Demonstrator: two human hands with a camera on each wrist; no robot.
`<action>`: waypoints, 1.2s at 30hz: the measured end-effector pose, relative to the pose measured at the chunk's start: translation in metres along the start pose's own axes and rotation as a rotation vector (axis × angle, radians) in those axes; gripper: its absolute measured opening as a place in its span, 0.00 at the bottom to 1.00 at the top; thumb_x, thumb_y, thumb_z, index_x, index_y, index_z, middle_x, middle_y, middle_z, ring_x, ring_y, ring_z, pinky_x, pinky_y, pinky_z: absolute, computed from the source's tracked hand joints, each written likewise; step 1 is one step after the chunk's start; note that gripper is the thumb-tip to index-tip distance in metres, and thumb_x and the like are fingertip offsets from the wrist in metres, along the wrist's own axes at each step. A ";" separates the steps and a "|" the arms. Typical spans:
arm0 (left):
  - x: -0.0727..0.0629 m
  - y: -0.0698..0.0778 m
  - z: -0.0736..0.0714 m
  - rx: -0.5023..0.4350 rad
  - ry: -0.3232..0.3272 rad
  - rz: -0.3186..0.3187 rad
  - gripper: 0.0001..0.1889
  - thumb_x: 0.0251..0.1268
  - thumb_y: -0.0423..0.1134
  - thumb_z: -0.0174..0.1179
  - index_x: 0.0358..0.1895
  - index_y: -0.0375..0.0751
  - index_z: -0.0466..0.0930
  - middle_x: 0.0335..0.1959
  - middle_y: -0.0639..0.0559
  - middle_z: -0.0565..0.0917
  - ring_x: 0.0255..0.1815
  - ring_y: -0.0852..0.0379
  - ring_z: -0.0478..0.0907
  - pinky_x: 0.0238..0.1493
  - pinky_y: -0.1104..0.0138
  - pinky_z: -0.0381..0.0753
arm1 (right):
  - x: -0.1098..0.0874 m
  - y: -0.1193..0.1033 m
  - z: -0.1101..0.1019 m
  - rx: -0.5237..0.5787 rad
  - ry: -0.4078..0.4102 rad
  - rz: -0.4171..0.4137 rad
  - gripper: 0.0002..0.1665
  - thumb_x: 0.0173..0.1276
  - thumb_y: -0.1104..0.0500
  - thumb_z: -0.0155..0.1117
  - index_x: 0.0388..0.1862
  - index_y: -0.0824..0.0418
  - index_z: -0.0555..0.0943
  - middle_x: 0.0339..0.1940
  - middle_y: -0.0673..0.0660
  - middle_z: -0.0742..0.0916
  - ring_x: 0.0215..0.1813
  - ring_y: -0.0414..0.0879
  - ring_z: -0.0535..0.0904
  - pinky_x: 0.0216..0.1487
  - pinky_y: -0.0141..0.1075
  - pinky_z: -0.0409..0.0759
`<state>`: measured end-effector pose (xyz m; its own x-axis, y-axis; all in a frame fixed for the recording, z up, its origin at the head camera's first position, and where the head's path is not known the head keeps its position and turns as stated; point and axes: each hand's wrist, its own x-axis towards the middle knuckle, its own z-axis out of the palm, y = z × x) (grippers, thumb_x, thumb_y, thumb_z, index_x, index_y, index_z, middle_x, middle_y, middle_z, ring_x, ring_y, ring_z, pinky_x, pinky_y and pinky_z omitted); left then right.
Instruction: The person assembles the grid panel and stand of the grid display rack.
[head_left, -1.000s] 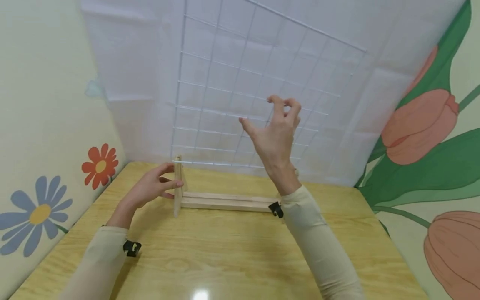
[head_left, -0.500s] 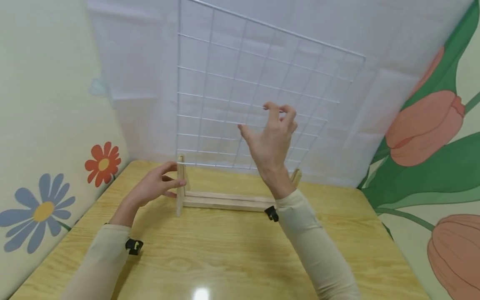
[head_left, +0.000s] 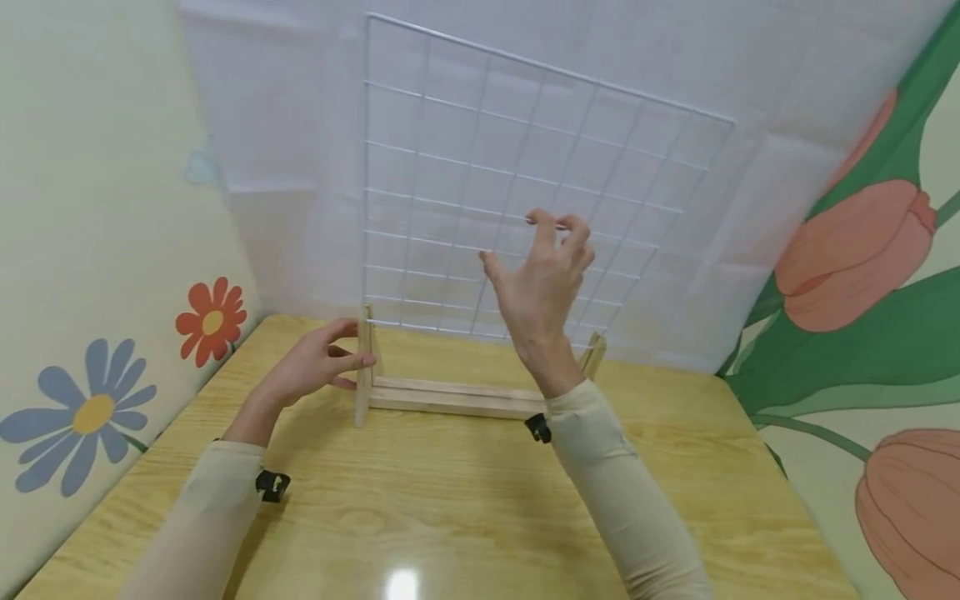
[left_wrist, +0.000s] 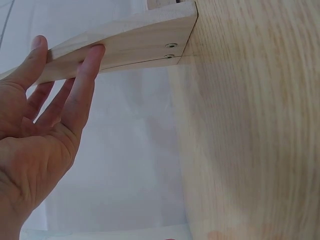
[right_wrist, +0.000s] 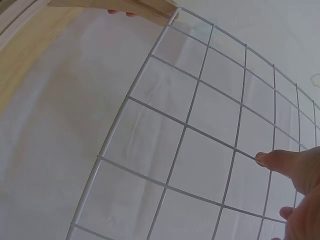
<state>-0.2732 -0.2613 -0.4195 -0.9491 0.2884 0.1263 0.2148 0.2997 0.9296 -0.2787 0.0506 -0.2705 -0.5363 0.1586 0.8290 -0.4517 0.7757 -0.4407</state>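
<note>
A white wire grid panel point(head_left: 450, 204) stands tilted above a low wooden stand point(head_left: 457, 400) on the table. My right hand point(head_left: 543, 287) holds the panel near its middle, fingertips hooked at the wires. In the right wrist view the right thumb point(right_wrist: 277, 161) presses on a wire. The left upright point(head_left: 364, 367) of the stand is gripped by my left hand point(head_left: 307, 367), thumb on one side and fingers on the other. The panel's lower left corner lies at the top of this upright. My forearm partly hides the right upright point(head_left: 594, 354).
White cloth point(head_left: 285, 242) hangs behind the table point(head_left: 420, 500). Walls with painted flowers stand at both sides, a red flower point(head_left: 212, 321) at left and pink tulips point(head_left: 855, 258) at right. Two screw heads point(left_wrist: 171, 45) show on the upright's outer face.
The panel's top edge has come lower in the head view, and its lower left corner has shifted slightly right against the upright. The right upright has come into sight. The left hand keeps its grip.
</note>
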 end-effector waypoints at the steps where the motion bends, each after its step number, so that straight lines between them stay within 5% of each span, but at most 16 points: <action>1: 0.000 0.000 0.001 0.000 -0.001 0.001 0.36 0.70 0.41 0.68 0.77 0.42 0.61 0.71 0.35 0.66 0.56 0.32 0.76 0.39 0.51 0.89 | 0.000 0.001 0.001 -0.003 -0.001 0.006 0.39 0.51 0.44 0.86 0.57 0.54 0.77 0.60 0.58 0.68 0.61 0.58 0.64 0.46 0.47 0.77; 24: 0.001 0.001 0.001 0.017 0.001 -0.004 0.36 0.70 0.42 0.68 0.77 0.43 0.61 0.70 0.36 0.67 0.58 0.31 0.75 0.40 0.51 0.89 | 0.004 0.005 0.007 0.031 0.023 0.078 0.38 0.52 0.47 0.86 0.57 0.54 0.77 0.59 0.58 0.68 0.58 0.62 0.65 0.41 0.50 0.75; 36: 0.001 0.000 0.000 0.016 0.003 -0.014 0.37 0.70 0.43 0.68 0.77 0.41 0.60 0.71 0.35 0.66 0.58 0.31 0.75 0.39 0.51 0.89 | -0.006 0.007 0.023 -0.012 -0.037 0.103 0.38 0.49 0.46 0.87 0.55 0.51 0.77 0.60 0.55 0.68 0.61 0.57 0.64 0.43 0.47 0.76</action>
<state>-0.2738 -0.2608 -0.4194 -0.9527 0.2815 0.1148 0.2054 0.3176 0.9257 -0.2956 0.0411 -0.2863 -0.6056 0.2150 0.7662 -0.3847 0.7637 -0.5184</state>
